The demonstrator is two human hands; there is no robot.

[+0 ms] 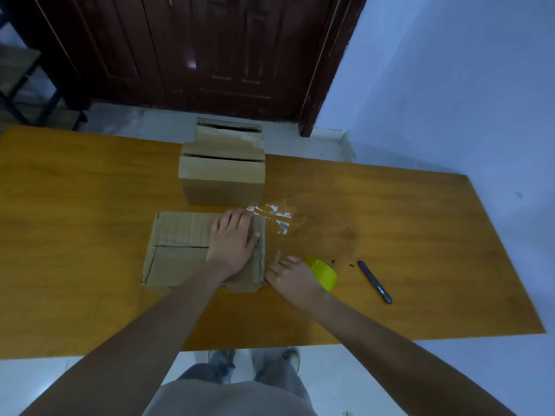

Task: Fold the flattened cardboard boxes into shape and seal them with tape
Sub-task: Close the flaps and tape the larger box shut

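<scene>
Colour key, placed relative to the table (90, 205), which you see as warm orange-brown wood with faint darker grain and a few dark blotches right of its middle. On it, the near box (180, 247) before you is plain tan cardboard with thin dark crease lines; the far box (222, 175) behind it is the same tan, with a paler torn patch on top. Beside your right hand (292, 279) the tape roll (324, 273) is bright yellow-green. The pen-like tool (375, 282) to its right is black. Clear tape scraps (273, 216) glint white. Beyond the table, the door (192, 49) is dark reddish brown; the wall (465, 85) is pale blue.
</scene>
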